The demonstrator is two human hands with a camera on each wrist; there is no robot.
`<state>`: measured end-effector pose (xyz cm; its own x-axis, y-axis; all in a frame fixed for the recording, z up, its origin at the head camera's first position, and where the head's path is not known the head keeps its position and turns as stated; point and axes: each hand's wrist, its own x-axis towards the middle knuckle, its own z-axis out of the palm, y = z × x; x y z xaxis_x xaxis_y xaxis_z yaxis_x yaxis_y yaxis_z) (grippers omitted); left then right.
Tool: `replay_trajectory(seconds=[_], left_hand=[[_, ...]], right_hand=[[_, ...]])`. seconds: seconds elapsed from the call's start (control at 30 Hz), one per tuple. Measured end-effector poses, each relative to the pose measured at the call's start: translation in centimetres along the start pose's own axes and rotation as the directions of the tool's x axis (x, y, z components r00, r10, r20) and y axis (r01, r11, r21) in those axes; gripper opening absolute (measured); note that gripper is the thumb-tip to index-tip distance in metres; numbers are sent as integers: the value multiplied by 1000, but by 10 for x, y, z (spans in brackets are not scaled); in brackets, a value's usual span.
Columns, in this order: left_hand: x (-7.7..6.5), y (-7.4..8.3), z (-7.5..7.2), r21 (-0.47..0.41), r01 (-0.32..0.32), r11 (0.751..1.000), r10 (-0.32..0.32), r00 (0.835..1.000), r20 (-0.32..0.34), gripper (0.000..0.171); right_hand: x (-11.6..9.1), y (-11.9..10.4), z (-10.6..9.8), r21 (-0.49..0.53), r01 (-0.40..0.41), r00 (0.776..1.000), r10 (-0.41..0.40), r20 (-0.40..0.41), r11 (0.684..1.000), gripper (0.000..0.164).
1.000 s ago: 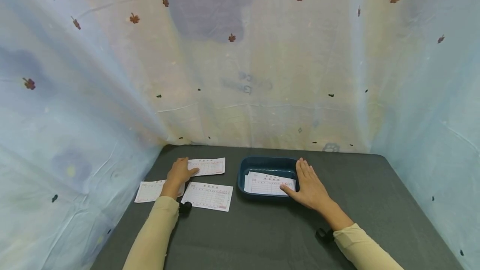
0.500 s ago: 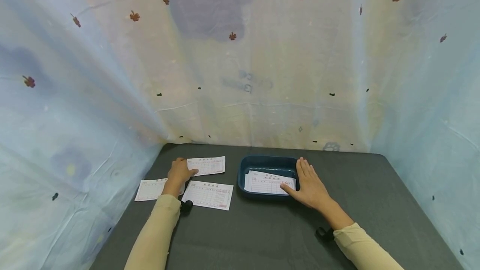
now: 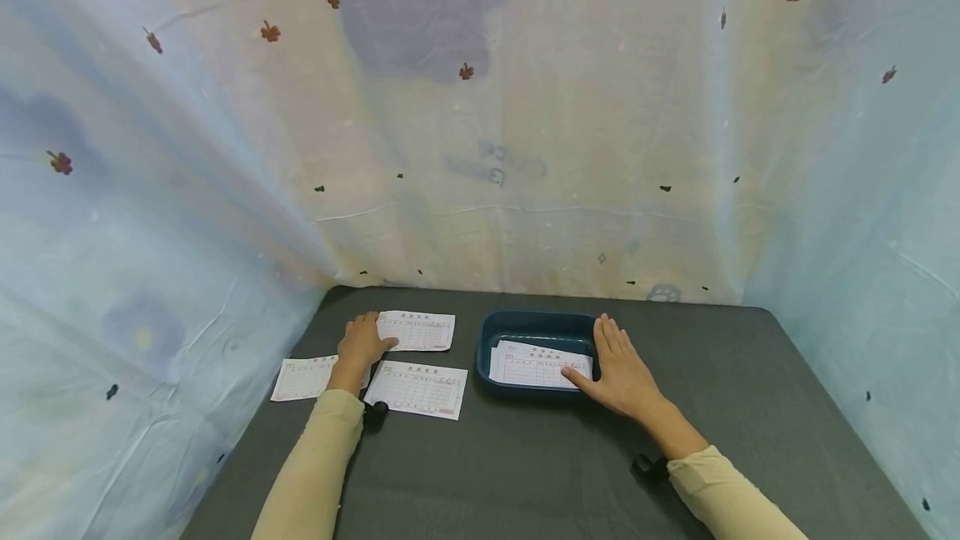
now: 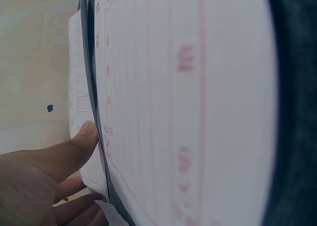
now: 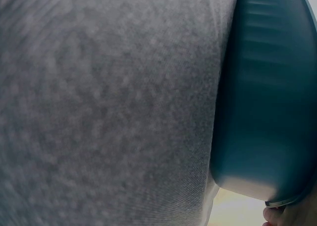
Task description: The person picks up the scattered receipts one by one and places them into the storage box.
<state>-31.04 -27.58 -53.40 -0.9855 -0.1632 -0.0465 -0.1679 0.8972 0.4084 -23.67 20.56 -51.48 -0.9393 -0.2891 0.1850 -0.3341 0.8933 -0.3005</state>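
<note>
At the left, my left hand (image 3: 360, 347) pinches the left end of the farthest printed paper form (image 3: 420, 332); in the left wrist view the thumb (image 4: 85, 137) lies on its face, with fingers behind the edge. Nearer me lie another printed form (image 3: 420, 392) and a third one (image 3: 303, 378), partly under my wrist. My right hand (image 3: 622, 373) rests at the right end of a dark blue plastic tray (image 3: 486, 333), fingers straight along the rim, thumb reaching inside over stacked forms (image 3: 536, 367). The right wrist view shows the tray's outer wall (image 5: 272, 87).
A dark grey cloth-covered table (image 3: 480, 473) extends under everything. Patterned curtain sheets (image 3: 540, 132) hang behind it and along both sides. Dark wrist straps (image 3: 649, 468) sit by the sleeves.
The farthest form has shifted slightly to the right and turned a little, along with the left hand. The right hand and the tray keep their place.
</note>
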Motion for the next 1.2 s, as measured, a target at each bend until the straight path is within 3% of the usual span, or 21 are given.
replay_trajectory(seconds=[0.47, 0.93, 1.2], left_hand=[[-4, 7, 2, -85, -11, 996, 7, 999, -47, 79], [-8, 8, 5, -59, -3, 998, -6, 989, -146, 87], [-5, 9, 3, -89, -56, 994, 38, 982, -186, 72]], right_hand=[[0, -1, -3, 3, -6, 1000, 6, 9, 1000, 117], [-1, 1, 0, 1, 5, 1000, -5, -5, 1000, 116], [0, 1, 1, -5, 5, 1000, -5, -13, 1000, 116]])
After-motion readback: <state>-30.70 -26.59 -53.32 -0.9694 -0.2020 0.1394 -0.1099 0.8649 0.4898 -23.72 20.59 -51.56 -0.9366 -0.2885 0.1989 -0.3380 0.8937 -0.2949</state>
